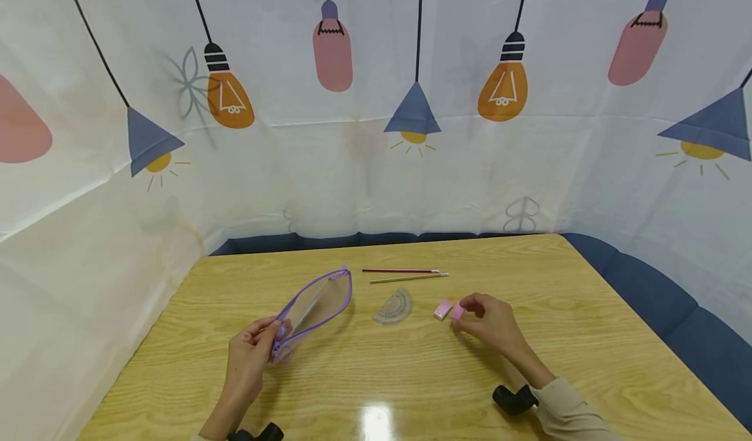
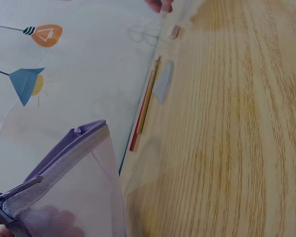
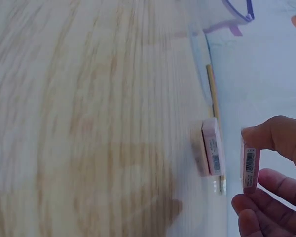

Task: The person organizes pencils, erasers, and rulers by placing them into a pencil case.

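My left hand [image 1: 249, 356] grips a purple-edged mesh zipper pouch [image 1: 317, 303] by one end, and its mouth gapes toward the right. In the left wrist view the see-through mesh [image 2: 84, 187] shows fingers behind it. With thumb and fingers my right hand [image 1: 490, 323] pinches a pink eraser [image 3: 249, 168], whose barcode label faces the right wrist camera. Another pink eraser [image 1: 443, 309] lies on the table just left of that hand. Between the hands a clear protractor [image 1: 394, 306] lies flat. Behind it are a dark red pencil [image 1: 399, 271] and a gold pencil [image 1: 408, 278].
The wooden table [image 1: 376, 356] ends at the back before a white curtain [image 1: 376, 180] printed with lamps. Dark blue padded seating [image 1: 658, 297] runs along the right and back edges. Black wrist mounts [image 1: 514, 400] sit on both forearms.
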Tool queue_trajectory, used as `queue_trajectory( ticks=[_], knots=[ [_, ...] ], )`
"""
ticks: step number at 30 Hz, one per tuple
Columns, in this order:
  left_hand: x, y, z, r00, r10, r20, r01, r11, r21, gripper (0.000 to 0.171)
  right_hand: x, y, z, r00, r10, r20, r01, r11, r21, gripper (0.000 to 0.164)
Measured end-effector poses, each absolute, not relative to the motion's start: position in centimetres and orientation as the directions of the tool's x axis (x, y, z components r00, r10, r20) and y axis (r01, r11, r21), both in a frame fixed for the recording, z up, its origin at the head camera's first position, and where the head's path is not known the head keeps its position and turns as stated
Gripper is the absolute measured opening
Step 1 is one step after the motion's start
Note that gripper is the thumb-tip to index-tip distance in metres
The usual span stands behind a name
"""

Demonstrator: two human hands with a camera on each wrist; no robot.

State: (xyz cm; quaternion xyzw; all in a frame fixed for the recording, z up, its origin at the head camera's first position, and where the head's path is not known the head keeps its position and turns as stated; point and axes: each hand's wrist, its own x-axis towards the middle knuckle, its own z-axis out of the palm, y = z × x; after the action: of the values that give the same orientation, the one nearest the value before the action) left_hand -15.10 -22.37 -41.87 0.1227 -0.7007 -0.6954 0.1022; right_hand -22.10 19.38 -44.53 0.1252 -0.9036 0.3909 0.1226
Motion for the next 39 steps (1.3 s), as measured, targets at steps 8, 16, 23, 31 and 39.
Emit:
queue_trajectory(
  ticks=[8, 16, 23, 31, 39],
  knots=[
    [-15.1, -22.4, -41.9, -0.95, -0.31, -0.028, -0.028, -0.004, 1.0, 0.029, -21.6, 18.7, -44.1, -0.929, -0.114, 0.352, -0.343, 0.622, -0.704, 0.025],
    [-15.1, -22.3, -42.0, -0.949, -0.314, -0.028, -0.027, -0.007, 1.0, 0.029, -21.1, 17.9, -43.5, -0.919, -0.102, 0.382, -0.365, 0.593, -0.718, 0.027],
    [-15.2, -22.1, -42.1, -0.949, -0.315, -0.031, -0.027, -0.019, 0.999, 0.03, -21.0, 17.1, -43.2, -0.903, -0.096, 0.418, -0.394, 0.573, -0.719, 0.031],
    [-15.1, -22.2, -42.0, -0.947, -0.319, -0.027, -0.027, -0.004, 1.0, 0.031, -20.7, 15.6, -42.8, -0.885, -0.121, 0.45, -0.445, 0.506, -0.739, 0.029],
    [-15.1, -22.2, -42.1, -0.947, -0.321, -0.032, -0.036, 0.009, 0.999, 0.032, -20.2, 14.9, -42.2, -0.878, -0.133, 0.459, -0.463, 0.476, -0.748, 0.03]
  ],
)
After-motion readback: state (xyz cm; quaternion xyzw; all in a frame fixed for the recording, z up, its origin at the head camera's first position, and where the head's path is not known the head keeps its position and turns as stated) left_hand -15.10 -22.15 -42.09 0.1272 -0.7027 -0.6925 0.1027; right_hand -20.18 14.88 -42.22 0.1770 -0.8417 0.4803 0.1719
